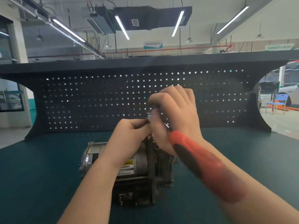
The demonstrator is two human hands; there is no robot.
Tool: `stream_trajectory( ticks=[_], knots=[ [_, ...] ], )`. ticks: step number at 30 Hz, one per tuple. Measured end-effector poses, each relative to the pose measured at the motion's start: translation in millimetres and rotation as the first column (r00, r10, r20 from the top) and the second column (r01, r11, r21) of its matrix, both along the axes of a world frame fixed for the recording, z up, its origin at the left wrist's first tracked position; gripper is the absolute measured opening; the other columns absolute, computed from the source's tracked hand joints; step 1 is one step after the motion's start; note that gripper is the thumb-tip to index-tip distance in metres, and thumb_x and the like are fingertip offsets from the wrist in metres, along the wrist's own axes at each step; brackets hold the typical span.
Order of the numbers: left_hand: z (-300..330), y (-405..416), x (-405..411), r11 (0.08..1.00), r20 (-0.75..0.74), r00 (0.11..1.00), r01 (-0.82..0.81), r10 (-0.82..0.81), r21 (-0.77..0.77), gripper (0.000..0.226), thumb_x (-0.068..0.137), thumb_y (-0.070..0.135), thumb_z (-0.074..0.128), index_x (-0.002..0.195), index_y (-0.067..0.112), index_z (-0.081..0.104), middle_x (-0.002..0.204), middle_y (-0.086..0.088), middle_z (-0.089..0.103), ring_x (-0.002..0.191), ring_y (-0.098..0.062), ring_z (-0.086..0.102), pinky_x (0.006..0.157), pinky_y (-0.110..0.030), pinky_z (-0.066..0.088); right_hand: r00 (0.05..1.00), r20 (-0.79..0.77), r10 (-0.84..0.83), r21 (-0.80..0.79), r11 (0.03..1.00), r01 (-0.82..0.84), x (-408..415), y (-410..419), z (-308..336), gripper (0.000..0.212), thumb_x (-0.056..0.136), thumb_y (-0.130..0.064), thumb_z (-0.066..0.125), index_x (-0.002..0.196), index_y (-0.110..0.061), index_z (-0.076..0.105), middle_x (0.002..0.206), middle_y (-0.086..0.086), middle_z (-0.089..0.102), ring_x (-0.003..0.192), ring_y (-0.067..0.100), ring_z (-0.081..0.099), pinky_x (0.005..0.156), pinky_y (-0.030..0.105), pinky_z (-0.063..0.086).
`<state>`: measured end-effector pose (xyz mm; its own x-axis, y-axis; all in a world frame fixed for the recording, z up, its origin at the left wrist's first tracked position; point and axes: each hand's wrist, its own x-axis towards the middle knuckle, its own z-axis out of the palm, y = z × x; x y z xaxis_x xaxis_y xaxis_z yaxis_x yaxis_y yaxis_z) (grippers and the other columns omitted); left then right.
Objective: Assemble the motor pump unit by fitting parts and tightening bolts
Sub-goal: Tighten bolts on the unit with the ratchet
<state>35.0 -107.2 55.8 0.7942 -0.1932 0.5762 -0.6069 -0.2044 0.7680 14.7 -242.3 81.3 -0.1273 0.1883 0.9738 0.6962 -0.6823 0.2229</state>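
The motor pump unit (129,172) lies on its side on the dark green desk (40,175), near the front edge, with its silver motor barrel to the left and the darker, ribbed pump housing to the right. A yellow warning label shows on the barrel, partly covered by the left forearm.

Both hands meet just above the top of the pump housing. The left hand (129,135) has its fingers curled, thumb and fingertips pinching something small and dark at the top edge of the housing — what exactly it is cannot be made out. The right hand (176,113) is raised above it, fingers curled down around the metal head end of a ratchet wrench (194,159). The wrench's red-and-black handle runs back along the right forearm toward the camera, blurred. The metal head sits between the two hands, also blurred, so its contact with the housing cannot be told.

Behind the desk stands a dark pegboard (97,102) with square holes — a workshop hall shows beyond it.
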Motion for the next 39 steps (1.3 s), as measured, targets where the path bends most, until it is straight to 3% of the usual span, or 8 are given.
stream_trajectory(
  ticks=[4, 8, 13, 17, 23, 27, 34, 39],
  knots=[
    [1.4, -2.0, -7.6, 0.996, 0.003, 0.997, 0.082, -0.082, -0.043, 0.030, 0.072, 0.048, 0.068, 0.083, 0.023, 0.080, 0.087, 0.004, 0.077, 0.089, -0.009, 0.072, 0.088, -0.032, 0.052, 0.940, -0.271, 0.206, 0.267, 0.955, -0.133, 22.5, -40.8, -3.1, 0.022, 0.078, -0.028, 0.043, 0.090, -0.014, 0.055, 0.077, 0.005, 0.056, 0.076, 0.022, 0.051, 0.072, 0.050, 0.044],
    [1.2, -2.3, -7.3, 0.999, 0.017, 1.000, 0.013, -0.013, -0.042, 0.018, 0.085, 0.035, 0.069, 0.083, 0.020, 0.080, 0.087, 0.006, 0.077, 0.089, -0.007, 0.071, 0.086, -0.028, 0.052, 0.740, -0.456, 0.494, 0.506, 0.828, -0.241, 22.7, -30.1, 3.1, 0.016, 0.077, -0.029, 0.045, 0.092, -0.032, 0.047, 0.076, -0.008, 0.048, 0.069, 0.005, 0.046, 0.067, 0.023, 0.041],
    [-4.1, -6.5, 0.4, 0.997, -0.155, 0.985, -0.071, 0.071, 0.009, 0.012, 0.070, 0.036, 0.071, 0.074, 0.027, 0.076, 0.063, 0.008, 0.071, 0.061, -0.004, 0.066, 0.051, -0.011, 0.048, 0.978, -0.204, -0.030, 0.114, 0.992, 0.054, -12.7, 12.4, 5.7, 0.036, 0.069, -0.021, 0.040, 0.100, -0.022, 0.058, 0.083, -0.006, 0.052, 0.082, 0.022, 0.046, 0.076, 0.042, 0.035],
    [-8.5, -5.5, 8.8, 0.956, -0.035, 0.963, -0.260, 0.267, 0.136, 0.011, 0.086, 0.036, 0.053, 0.078, 0.037, 0.060, 0.065, 0.003, 0.066, 0.067, -0.008, 0.061, 0.056, -0.014, 0.045, 0.982, -0.121, -0.146, 0.031, 0.988, 0.151, -15.6, 27.5, -3.2, 0.038, 0.072, -0.021, 0.042, 0.104, -0.015, 0.061, 0.088, 0.002, 0.055, 0.084, 0.026, 0.045, 0.077, 0.042, 0.033],
    [-0.4, -1.6, -5.4, 1.000, -0.044, 0.999, 0.021, -0.021, 0.005, 0.012, 0.086, 0.034, 0.071, 0.085, 0.025, 0.079, 0.083, 0.004, 0.077, 0.084, -0.011, 0.073, 0.090, -0.037, 0.054, 0.914, -0.285, 0.289, 0.303, 0.932, -0.200, 24.6, -33.4, -4.9, 0.016, 0.079, -0.027, 0.042, 0.090, -0.021, 0.052, 0.083, -0.002, 0.054, 0.082, 0.022, 0.053, 0.077, 0.046, 0.044],
    [1.2, -4.7, -8.4, 0.999, -0.025, 0.999, -0.038, 0.038, -0.007, 0.019, 0.088, 0.031, 0.069, 0.084, 0.017, 0.080, 0.083, 0.004, 0.077, 0.088, -0.013, 0.072, 0.094, -0.043, 0.052, 0.690, -0.452, 0.566, 0.587, 0.771, -0.247, 27.6, -30.5, -5.5, 0.012, 0.078, -0.028, 0.045, 0.090, -0.028, 0.049, 0.079, -0.001, 0.051, 0.070, 0.003, 0.048, 0.064, 0.013, 0.041],
    [2.4, -5.2, -2.2, 0.999, -0.126, 0.992, 0.003, 0.002, 0.043, 0.039, 0.073, 0.032, 0.066, 0.102, 0.007, 0.072, 0.101, -0.018, 0.072, 0.103, -0.031, 0.067, 0.093, -0.046, 0.052, 0.979, -0.149, -0.136, 0.087, 0.985, 0.150, -18.0, 23.5, -1.8, 0.043, 0.068, -0.017, 0.041, 0.109, -0.025, 0.051, 0.090, -0.003, 0.053, 0.087, 0.022, 0.039, 0.077, 0.041, 0.032],
    [-0.8, -5.9, -7.0, 0.995, 0.018, 0.997, -0.078, 0.077, 0.054, 0.021, 0.087, 0.032, 0.063, 0.070, 0.024, 0.074, 0.067, 0.007, 0.069, 0.062, -0.002, 0.060, 0.053, -0.011, 0.043, 0.988, -0.146, -0.043, 0.113, 0.992, 0.060, -5.4, 11.0, -4.6, 0.029, 0.075, -0.019, 0.043, 0.101, -0.020, 0.057, 0.087, -0.001, 0.056, 0.086, 0.021, 0.043, 0.079, 0.038, 0.031]
  ],
)
